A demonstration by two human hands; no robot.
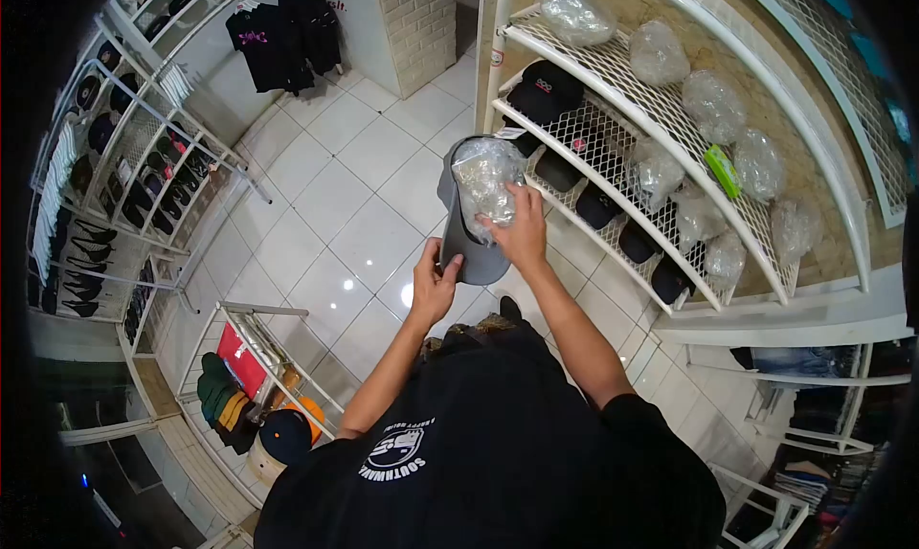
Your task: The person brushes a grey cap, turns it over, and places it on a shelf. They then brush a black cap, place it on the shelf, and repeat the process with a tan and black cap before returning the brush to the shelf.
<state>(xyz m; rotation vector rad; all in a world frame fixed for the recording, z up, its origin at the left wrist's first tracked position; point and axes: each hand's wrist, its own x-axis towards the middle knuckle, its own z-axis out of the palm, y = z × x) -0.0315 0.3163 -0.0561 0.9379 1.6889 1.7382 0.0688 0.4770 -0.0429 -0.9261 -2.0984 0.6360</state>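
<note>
Holding the grey cap (488,266) beside the shelf (498,46)'s left edge, the left hand (433,289) pinches its rim; the right hand (523,231)'s half-curled fingers grip plastic filling (483,178). Probably light, soft, firmest at the brim.

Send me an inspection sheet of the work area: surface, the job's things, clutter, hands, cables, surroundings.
Surface: no table in use; work held above the tiled floor.
Job's things: gray cap, crumpled clear plastic in its opening.
Clutter: plastic bundles and a bright green item on the mesh shelf.
Hands: left hand grips the cap's edge; right hand touches the plastic.
Cables: nothing seen.
Surroundings: dark caps one level down; black shirts hanging beyond; dark-and-orange cap on a low stand.
</note>
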